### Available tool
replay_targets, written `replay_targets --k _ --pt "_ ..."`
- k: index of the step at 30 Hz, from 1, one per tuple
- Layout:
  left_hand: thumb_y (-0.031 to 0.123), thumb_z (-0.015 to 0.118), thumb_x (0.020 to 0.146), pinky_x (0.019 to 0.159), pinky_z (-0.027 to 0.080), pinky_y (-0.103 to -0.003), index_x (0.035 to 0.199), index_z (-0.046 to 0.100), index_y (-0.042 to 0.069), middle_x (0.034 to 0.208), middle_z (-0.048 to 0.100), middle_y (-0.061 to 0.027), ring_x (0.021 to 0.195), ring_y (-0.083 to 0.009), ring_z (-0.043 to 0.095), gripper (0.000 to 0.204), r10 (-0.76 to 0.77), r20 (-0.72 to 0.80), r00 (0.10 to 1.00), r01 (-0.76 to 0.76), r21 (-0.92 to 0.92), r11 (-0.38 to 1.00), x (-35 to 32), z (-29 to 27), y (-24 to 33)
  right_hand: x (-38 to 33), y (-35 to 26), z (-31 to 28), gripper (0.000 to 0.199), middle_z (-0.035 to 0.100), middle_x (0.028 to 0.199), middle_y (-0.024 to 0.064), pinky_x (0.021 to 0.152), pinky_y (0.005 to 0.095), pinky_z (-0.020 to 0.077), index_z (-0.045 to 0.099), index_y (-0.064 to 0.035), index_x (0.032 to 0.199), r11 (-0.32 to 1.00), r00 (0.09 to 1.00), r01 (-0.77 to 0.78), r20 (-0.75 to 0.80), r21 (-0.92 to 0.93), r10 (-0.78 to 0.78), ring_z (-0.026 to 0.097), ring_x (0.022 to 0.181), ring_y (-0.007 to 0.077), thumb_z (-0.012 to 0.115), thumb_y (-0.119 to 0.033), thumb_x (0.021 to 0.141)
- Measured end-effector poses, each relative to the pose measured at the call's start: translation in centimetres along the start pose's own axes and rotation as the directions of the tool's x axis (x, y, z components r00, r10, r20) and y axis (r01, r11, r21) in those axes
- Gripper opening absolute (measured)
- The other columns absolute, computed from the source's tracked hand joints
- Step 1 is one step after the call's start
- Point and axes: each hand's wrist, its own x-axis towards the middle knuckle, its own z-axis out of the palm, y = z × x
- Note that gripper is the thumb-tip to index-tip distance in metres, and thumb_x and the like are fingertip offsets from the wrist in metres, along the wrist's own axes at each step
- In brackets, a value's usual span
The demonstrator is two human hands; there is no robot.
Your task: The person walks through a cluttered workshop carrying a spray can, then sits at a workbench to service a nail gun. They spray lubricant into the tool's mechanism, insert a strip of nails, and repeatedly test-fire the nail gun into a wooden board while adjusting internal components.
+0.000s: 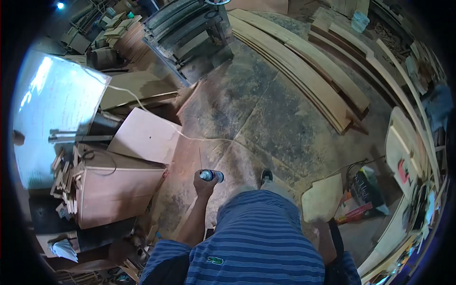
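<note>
One slim blue-capped spray can [212, 175]

The left hand [204, 184] holds a spray can [212, 175] right of the wooden box [118, 190], planks [304, 71] lying far ahead.

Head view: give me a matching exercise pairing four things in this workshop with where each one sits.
Things:
1. spray can
2. long planks
3. plywood box
4. white cord

Places:
A. stacked on the floor at upper right
B. held in the left hand
C. trailing across the floor and boards at upper left
D. standing at the left, beside the left forearm

Pairs: 1-B, 2-A, 3-D, 4-C. The right hand is hidden beside the striped shirt.
</note>
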Motion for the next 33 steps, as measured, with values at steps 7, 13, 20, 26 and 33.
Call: replay_targets --k 7,13,20,26,33 --pt "0.026 0.089 0.059 0.08 0.053 -0.038 0.112 0.055 0.0 0.096 0.066 -0.016 0.089 -0.0276 0.067 0.067 0.049 -0.062 0.997 -0.049 0.006 0.999 17.6 7.9 7.1 11.6 -21.1 -47.8 0.039 0.065 0.095 0.0129 0.076 0.0375 0.0499 0.06 -0.0023 0.117 0.9 0.724 0.365 -0.68 0.236 -0.116 0.063 0.085 0.024 0.063 -0.028 0.089" --pt "0.028 0.087 0.061 0.085 0.051 -0.04 0.119 0.054 -0.001 0.106 0.063 -0.0189 0.097 -0.0327 0.064 0.072 0.16 0.026 0.987 -0.157 -0.077 0.985 36.4 13.7 15.7 16.6 -34.3 -62.7 0.033 0.058 0.088 0.0038 0.07 0.0272 0.0464 0.061 -0.0039 0.116 0.75 0.689 0.545 -0.71 0.376 -0.145 0.055 0.079 0.0108 0.065 -0.015 0.086" --pt "0.028 0.086 0.064 0.083 0.05 -0.043 0.115 0.054 0.003 0.102 0.06 -0.018 0.097 -0.0355 0.062 0.065 0.32 0.271 0.908 -0.265 -0.222 0.938 53.4 21.1 31.4 23.7 -28.2 -50.5 0.028 0.056 0.09 0.0091 0.073 0.0339 0.0473 0.058 -0.0019 0.107 0.957 0.967 -0.095 -0.204 0.273 0.154 0.055 0.081 0.0194 0.065 -0.016 0.084" --pt "0.026 0.085 0.064 0.081 0.05 -0.043 0.115 0.054 0.004 0.103 0.059 -0.0179 0.095 -0.0363 0.061 0.064 0.491 0.349 0.798 -0.403 -0.296 0.866 67.1 29.5 43.6 29.6 -34.2 -54.1 0.033 0.058 0.097 0.0141 0.079 0.0352 0.0473 0.058 0.0006 0.11 0.916 0.969 -0.248 0.065 0.314 0.24 0.057 0.088 0.0227 0.063 -0.021 0.086" --pt "0.026 0.085 0.064 0.081 0.051 -0.041 0.115 0.054 0.007 0.103 0.06 -0.0155 0.094 -0.0333 0.062 0.063 0.462 0.439 0.771 -0.335 -0.337 0.88 83.1 37.2 60.3 48.7 -34.4 -73.6 0.04 0.061 0.106 0.02 0.085 0.0368 0.0474 0.058 0.0035 0.115 0.957 0.963 -0.258 0.118 0.132 0.243 0.06 0.097 0.0265 0.061 -0.028 0.089"
